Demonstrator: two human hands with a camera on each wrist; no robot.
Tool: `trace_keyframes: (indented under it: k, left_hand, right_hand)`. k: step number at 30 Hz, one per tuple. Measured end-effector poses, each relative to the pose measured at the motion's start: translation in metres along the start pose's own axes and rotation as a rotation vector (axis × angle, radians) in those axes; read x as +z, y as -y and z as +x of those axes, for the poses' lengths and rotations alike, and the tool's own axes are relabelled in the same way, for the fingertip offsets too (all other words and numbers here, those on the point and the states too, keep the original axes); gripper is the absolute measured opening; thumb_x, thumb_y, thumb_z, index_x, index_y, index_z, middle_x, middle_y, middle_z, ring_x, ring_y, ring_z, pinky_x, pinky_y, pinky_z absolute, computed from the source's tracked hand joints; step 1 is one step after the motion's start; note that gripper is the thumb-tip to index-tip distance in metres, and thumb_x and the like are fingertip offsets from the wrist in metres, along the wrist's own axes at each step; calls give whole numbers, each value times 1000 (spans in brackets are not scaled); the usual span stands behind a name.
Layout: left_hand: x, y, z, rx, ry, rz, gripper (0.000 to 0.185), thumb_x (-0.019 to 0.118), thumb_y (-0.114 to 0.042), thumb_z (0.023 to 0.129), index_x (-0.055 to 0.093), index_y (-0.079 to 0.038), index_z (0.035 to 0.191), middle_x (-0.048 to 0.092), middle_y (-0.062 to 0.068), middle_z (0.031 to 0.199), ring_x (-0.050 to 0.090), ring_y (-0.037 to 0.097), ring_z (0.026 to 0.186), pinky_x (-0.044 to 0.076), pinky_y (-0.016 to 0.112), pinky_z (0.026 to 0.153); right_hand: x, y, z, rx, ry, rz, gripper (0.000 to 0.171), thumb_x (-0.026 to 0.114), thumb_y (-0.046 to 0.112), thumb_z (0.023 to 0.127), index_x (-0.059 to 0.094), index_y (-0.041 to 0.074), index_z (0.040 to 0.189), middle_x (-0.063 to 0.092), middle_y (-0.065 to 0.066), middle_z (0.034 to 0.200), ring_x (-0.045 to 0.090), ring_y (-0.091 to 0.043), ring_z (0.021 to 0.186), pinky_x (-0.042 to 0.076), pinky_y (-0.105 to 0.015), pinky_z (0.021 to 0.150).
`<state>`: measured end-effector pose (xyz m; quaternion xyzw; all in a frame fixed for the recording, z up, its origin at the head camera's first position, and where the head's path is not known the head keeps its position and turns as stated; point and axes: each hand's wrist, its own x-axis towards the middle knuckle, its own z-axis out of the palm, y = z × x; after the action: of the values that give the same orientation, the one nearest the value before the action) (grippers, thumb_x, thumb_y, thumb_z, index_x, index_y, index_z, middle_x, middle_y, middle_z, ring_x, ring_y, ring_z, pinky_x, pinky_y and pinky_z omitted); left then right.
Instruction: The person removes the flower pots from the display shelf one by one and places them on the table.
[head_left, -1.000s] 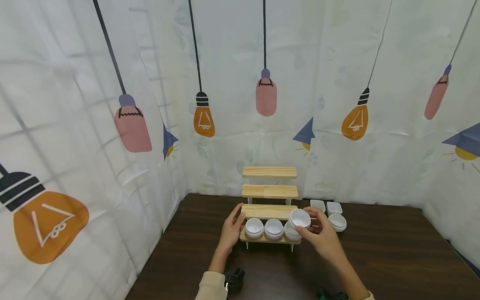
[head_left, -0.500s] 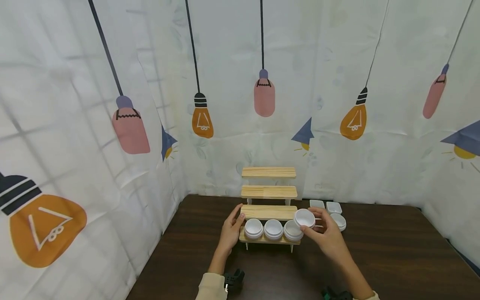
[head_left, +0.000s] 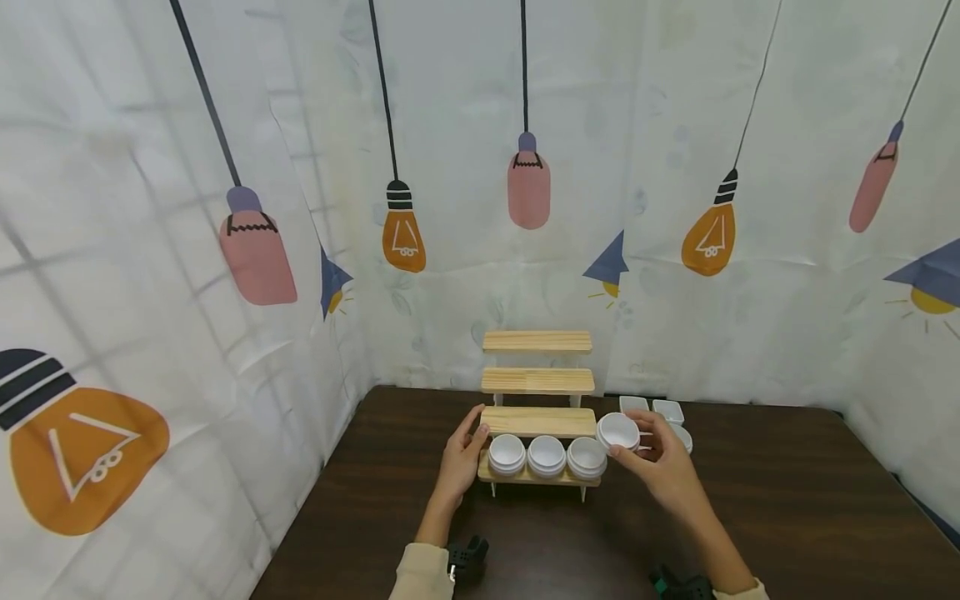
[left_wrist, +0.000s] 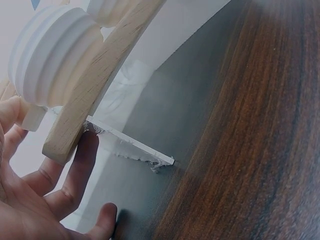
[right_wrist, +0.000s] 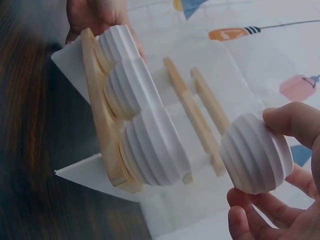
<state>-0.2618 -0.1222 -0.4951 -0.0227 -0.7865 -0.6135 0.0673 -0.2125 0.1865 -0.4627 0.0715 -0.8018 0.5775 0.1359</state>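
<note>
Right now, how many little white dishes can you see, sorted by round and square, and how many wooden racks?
Round white dishes: 5: three on the rack's bottom shelf, one held in the right hand, one partly hidden behind that hand
Square white dishes: 2
Wooden rack: 1
Total: 8

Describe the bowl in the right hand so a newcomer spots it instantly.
Start at the stepped wooden rack on the dark table. Just off its right end, the right hand holds a small white ribbed bowl. Unlike the three bowls seated on the bottom step, it is lifted in the fingers.
</note>
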Motion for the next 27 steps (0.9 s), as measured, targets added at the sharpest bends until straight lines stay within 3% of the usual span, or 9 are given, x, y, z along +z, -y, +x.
trace_keyframes:
  k: [6, 16, 27]
  left_hand:
    - [-4, -5, -2, -2, 13, -21, 45, 53, -21, 108, 50, -15, 152, 57, 12, 86, 58, 23, 85, 40, 28, 65]
    - [2, 29, 16, -6, 6, 1, 47, 55, -33, 107, 49, -26, 153, 56, 10, 84, 55, 18, 82, 39, 28, 63]
    - [0, 31, 15, 6, 21, -4, 50, 56, -40, 105, 49, -28, 153, 57, 10, 83, 60, 18, 85, 42, 29, 66]
  right_hand:
    - [-3, -1, 2, 23, 1, -27, 54, 80, 11, 90, 55, 3, 137, 62, -21, 119, 62, -6, 86, 54, -21, 76]
    - [-12, -8, 5, 17, -11, -81, 55, 81, 13, 88, 55, 4, 136, 63, -20, 119, 61, -5, 82, 53, -23, 72]
    - [-21, -19, 7, 40, -5, -93, 55, 80, 14, 89, 55, 4, 137, 63, -17, 118, 62, -9, 86, 54, -25, 70]
